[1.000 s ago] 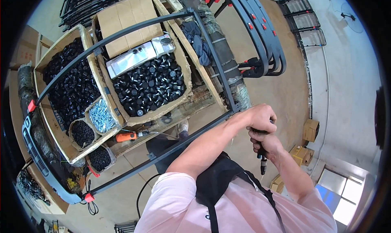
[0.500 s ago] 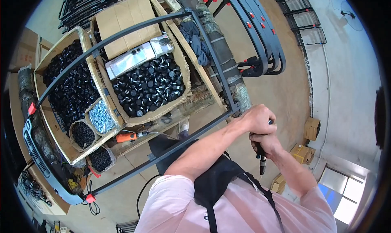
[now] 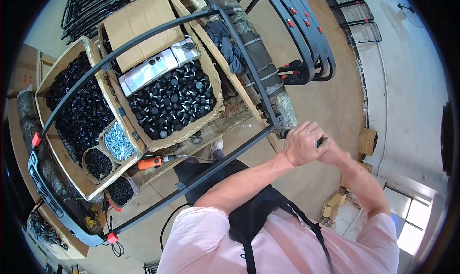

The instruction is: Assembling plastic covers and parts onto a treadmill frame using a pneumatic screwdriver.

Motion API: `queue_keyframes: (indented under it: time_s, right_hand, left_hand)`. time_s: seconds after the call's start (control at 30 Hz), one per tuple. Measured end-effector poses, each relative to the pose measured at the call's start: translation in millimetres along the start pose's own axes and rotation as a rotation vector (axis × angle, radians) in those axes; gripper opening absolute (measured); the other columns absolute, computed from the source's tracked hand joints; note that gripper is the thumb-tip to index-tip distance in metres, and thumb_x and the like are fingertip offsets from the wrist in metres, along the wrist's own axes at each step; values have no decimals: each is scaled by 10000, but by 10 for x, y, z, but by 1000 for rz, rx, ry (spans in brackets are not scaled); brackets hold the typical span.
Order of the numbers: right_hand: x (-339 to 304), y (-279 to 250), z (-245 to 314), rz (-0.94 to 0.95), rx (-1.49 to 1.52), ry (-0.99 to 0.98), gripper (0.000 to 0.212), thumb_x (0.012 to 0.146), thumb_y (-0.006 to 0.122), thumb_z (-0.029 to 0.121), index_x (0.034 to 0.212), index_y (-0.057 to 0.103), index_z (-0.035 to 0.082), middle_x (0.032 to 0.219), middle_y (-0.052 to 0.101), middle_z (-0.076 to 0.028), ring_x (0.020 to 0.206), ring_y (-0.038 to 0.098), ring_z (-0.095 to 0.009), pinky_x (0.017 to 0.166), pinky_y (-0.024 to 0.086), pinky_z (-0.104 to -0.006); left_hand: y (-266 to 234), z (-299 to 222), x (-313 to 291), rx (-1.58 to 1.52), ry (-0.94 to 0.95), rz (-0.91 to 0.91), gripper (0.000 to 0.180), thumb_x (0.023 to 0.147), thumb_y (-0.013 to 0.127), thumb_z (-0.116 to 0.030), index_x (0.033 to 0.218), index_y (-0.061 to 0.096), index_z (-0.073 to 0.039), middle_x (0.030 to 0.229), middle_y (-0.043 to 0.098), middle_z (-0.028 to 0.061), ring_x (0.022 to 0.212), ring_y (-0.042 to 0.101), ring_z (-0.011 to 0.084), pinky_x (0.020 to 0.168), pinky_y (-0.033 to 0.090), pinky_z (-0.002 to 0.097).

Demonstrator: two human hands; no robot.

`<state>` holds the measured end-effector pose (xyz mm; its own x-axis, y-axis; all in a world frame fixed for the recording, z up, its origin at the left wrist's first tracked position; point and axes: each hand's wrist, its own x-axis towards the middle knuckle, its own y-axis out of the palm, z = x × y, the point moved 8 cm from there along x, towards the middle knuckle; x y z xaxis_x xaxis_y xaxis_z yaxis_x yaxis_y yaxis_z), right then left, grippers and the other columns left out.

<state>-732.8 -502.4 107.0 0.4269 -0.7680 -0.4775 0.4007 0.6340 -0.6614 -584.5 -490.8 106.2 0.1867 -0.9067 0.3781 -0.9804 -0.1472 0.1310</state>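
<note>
My left hand [image 3: 303, 143] is closed, wrapped around a dark cylindrical driver-like tool [image 3: 285, 133]. The tool's nose shows left of my knuckles, close to the right near corner of a dark grey metal frame [image 3: 230, 157]. Whether the nose touches the frame cannot be made out. Pressed against my left hand, my right hand [image 3: 329, 151] is also closed around the tool's rear; its fingers are largely hidden. The frame spans the parts boxes, with red caps on its left corners and a grey-blue slatted panel [image 3: 45, 195] at its left end.
Open cartons hold black knobs with metal studs [image 3: 173, 101] and black plastic parts [image 3: 79, 101]. Small tubs contain silver screws [image 3: 119, 142] and black screws [image 3: 98, 163]. An orange power tool [image 3: 149, 163] lies on the wooden ledge. Curved dark racks [image 3: 306, 39] stand beyond, right.
The tool has swung from hanging nose-down to pointing left toward the frame corner. My right hand has risen beside my left hand, which shifted slightly.
</note>
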Motion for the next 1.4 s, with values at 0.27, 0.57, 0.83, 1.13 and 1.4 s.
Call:
queue_keyframes:
  time_s: [0.27,0.57,0.83,1.13,1.4]
  right_hand:
    - [-246,545,216,72,289,693,157,852,781,130,974,706,65,797,713,-56,701,693,-187,577,516,-373]
    - [-35,-25,127,-180,-50,-86,208,831,765,100,1002,660,46,755,686,-36,688,653,-208,608,523,-381]
    - [-337,782,228,-58,759,814,194,919,750,165,999,632,34,752,678,-46,598,631,-185,570,524,-345]
    - [-109,60,3,-16,5,157,208,797,770,89,947,644,18,843,714,-98,799,702,-269,708,561,-445]
    - [-23,-77,139,90,-150,-43,300,725,792,109,982,655,34,944,721,-200,894,669,-459,741,546,-460]
  left_hand:
    - [191,309,215,-154,-95,370,257,820,724,-316,779,757,-64,818,735,172,747,708,375,677,574,492]
    - [40,1,8,-25,20,62,248,839,760,-234,708,666,-45,744,670,126,693,659,356,629,546,466]
    - [278,329,160,-222,-189,671,293,837,753,-286,739,706,-14,700,677,175,651,657,377,615,532,476]
    - [71,-83,-21,-10,67,78,299,820,833,-270,772,631,-55,789,646,121,729,641,357,650,534,478]
    - [27,-179,11,37,67,72,368,808,873,-298,845,599,-56,844,603,116,794,619,348,693,515,460]
